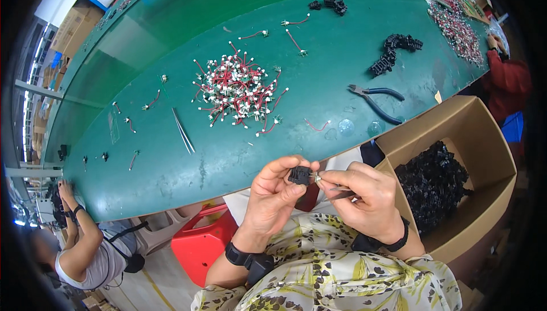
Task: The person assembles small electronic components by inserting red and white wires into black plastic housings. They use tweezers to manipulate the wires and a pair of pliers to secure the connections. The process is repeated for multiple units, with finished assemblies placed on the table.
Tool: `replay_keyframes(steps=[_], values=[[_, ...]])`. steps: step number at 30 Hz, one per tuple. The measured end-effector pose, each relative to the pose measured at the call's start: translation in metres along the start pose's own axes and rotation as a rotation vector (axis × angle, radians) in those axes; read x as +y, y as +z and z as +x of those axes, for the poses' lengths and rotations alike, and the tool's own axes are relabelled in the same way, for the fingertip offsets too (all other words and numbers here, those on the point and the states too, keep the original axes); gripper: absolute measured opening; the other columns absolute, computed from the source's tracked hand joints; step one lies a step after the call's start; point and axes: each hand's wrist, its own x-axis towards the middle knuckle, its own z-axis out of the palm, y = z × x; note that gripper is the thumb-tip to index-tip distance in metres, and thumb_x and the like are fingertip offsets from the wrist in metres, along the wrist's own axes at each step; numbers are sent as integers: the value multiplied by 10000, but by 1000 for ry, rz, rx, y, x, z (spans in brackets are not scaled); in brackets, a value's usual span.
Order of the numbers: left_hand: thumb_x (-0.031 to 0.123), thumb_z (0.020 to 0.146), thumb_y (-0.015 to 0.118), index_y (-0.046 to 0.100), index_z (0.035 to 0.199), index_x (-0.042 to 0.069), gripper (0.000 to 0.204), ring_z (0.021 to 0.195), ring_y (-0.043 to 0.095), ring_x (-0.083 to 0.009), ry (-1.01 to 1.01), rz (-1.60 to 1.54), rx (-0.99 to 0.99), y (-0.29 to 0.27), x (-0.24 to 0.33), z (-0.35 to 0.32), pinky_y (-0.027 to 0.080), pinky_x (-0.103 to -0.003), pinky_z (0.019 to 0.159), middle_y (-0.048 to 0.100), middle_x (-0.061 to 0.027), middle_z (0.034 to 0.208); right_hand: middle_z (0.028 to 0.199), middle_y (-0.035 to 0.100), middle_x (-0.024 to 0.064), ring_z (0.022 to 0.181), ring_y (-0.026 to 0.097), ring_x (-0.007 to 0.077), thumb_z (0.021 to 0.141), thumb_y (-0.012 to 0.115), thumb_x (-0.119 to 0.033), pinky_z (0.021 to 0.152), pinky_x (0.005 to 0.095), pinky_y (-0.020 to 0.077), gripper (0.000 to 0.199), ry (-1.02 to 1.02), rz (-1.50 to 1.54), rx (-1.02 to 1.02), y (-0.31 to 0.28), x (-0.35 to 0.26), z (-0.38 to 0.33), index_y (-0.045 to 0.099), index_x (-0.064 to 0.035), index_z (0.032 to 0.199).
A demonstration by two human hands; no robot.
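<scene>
My left hand (pixel 268 197) pinches a black block (pixel 299 175) between thumb and fingers, just off the near edge of the table (pixel 142 180). My right hand (pixel 370 200) has its fingertips closed on a small pale plug (pixel 317 179) right beside the block, with a dark slim tool (pixel 343 193) tucked in the same grip; I cannot tell whether plug and block touch. A cardboard box (pixel 481 146) of black parts (pixel 433 185) crowds my right side against that edge. Pliers (pixel 364 92) lie inward from the box, tweezers (pixel 182 131) farther left, a pile of red-and-white wires (pixel 239 89) mid-surface, and black clusters (pixel 329 2) near the far edge.
</scene>
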Motion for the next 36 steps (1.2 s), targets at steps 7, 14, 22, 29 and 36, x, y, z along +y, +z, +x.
replay_keyframes(steps=[7,14,22,29,36], values=[[-86,840,649,595,1217,44,403,1208,557,-265,54,136,-14,-4,0,1,443,-393,1046,576,-91,1194,654,602,55,495,583,193,700,741,-22,455,302,469,219,-12,-24,-14,2,1,0,701,-48,914],[-89,838,648,596,1203,26,386,1192,562,-276,170,356,-50,-5,-1,2,450,-393,1032,568,-112,1198,680,620,56,523,608,208,685,732,-15,470,309,484,234,19,-36,-56,0,2,-1,696,-56,913],[-33,878,626,568,1268,44,402,1192,561,-263,32,182,-27,-5,-6,-1,447,-390,1022,573,-123,1227,715,646,81,554,639,213,702,701,9,482,302,505,209,103,60,-99,-6,3,-1,697,-40,905],[-3,918,587,522,1323,46,413,1221,538,-256,-66,43,-47,-7,-7,-2,451,-405,1035,561,-134,1258,819,701,134,635,690,204,734,676,43,545,277,562,206,205,156,-146,-12,-1,5,690,21,938],[-3,920,587,527,1319,42,406,1205,543,-239,-91,78,-21,-4,-7,-2,458,-394,1031,562,-129,1256,796,692,127,635,681,206,735,681,23,537,283,539,201,229,158,-154,-14,2,5,695,5,934]])
